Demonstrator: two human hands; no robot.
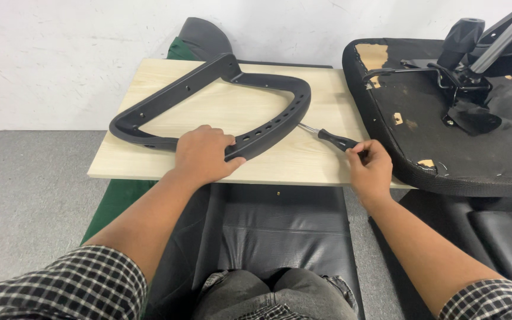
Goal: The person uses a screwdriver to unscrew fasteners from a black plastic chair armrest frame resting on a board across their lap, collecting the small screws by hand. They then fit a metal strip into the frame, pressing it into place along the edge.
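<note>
Landmark: I am taking the pale wooden board (220,106) as my reference; it is lying across a black padded seat in front of my knees, against a white wall.

Armrest frame: a black plastic loop with a row of holes along its right curve (232,101) is lying flat on the board, covering most of the board's left and middle.

Left hand: my left hand (204,155) is pressing down on the frame's near edge, close to the board's front rim. Fingers are curled together over the plastic, thumb stretching right along the bar; I am clamping the frame in place.

Screwdriver: a black-handled driver (336,140) with a short silver shaft is sitting over the board's right front corner, its tip touching the frame's right curve.

Right hand: my right hand (370,169) is hovering at the board's right front edge. Fingers are closing tight around the butt end of the screwdriver handle.

Chair seat: an upside-down black seat (445,160), with worn patches showing tan underneath, is overlapping the board's right end. Its metal mechanism and lever are standing up at the far side.

Green cloth: a strip (117,201) is showing under the board's left front corner.

Floor: grey carpet is lying left of the board.

Sleeves: I am wearing checked black and white cuffs, both near the bottom of the view, well short of the board.
</note>
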